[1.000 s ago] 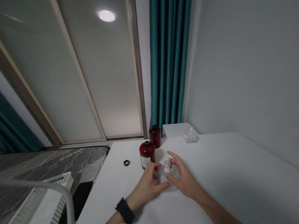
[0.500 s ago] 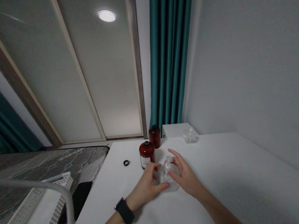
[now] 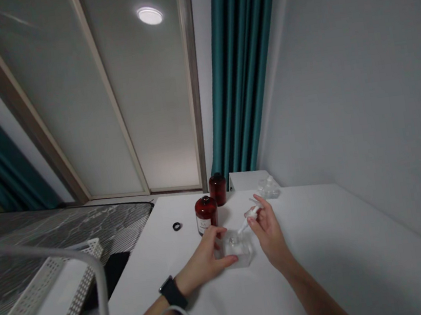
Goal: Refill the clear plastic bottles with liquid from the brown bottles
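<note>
Clear plastic pump head (image 3: 252,215) pinched between fingers and thumb of my right hand (image 3: 268,227), tube angled down-left, just above the square clear bottle (image 3: 238,248). Left hand (image 3: 206,258) half-open, cupping that thick-walled bottle from the left. Behind it, two glossy dark-red bottles (image 3: 206,215) (image 3: 218,189) stand upright on the white table (image 3: 323,246). Small black ring (image 3: 177,226) lies left; clear faceted bottle (image 3: 269,188) sits far back.
</note>
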Tool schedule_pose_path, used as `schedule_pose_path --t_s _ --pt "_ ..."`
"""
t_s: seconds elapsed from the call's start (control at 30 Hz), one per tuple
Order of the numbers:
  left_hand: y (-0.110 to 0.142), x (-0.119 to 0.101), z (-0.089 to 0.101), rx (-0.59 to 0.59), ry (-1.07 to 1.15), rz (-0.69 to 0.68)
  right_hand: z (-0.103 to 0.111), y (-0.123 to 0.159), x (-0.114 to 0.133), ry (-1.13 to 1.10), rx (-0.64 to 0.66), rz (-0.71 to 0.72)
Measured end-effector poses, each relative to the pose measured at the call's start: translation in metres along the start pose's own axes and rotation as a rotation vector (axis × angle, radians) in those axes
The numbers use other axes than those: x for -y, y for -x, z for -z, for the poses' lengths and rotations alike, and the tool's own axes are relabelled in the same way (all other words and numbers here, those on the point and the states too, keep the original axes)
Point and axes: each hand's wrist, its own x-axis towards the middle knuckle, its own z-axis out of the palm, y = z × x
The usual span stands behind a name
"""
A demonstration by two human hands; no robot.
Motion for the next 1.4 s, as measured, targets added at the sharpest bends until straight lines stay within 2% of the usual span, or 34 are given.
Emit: schedule_pose_path --t_s 0.27,0.53,0.67,0.83,1.0,1.2,1.4 --pt "0.0 -0.002 0.0 -0.017 -0.004 0.003 0.003 0.001 -0.008 -0.041 -0.003 -0.049" --pt "-0.003 -0.004 -0.001 -0.038 -0.012 0.025 0.01 -0.004 -0.028 -0.17 -0.006 -0.299" --pt "-0.003 -0.004 -0.001 -0.04 -0.011 0.008 0.013 -0.006 -0.031 -0.312 -0.029 -0.347" --pt "-0.004 -0.004 0.0 -0.039 -0.019 -0.004 0.021 -0.01 -0.03 -0.295 -0.073 -0.318" --pt "-0.003 -0.006 0.0 -0.037 -0.041 -0.01 0.021 -0.009 -0.018 -0.186 -0.124 -0.196" --pt "-0.002 -0.002 -0.001 -0.033 -0.067 -0.011 0.009 -0.002 -0.011 -0.114 -0.002 -0.17" --pt "-0.003 0.002 -0.001 -0.022 -0.071 -0.007 0.009 -0.004 -0.016 -0.114 -0.056 -0.129"
